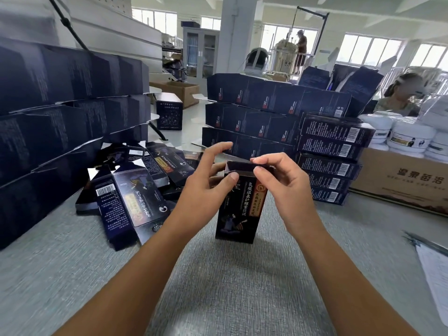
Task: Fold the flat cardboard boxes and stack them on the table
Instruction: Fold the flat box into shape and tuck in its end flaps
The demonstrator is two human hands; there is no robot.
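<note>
Head view, hands (206, 190) (283, 187) gripping upright open-topped box (238, 214), jars (409, 139) on carton (400, 183)

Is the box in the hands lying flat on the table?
No, the box stands upright on the table, with the left hand and the right hand holding its top end.

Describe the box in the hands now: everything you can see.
The box is dark glossy card, tall, with Chinese lettering, a red-gold label and a figure drawing. It stands upright on the grey table, top open. The left hand holds its upper left with thumb on the front; the right hand pinches the top rim.
</note>
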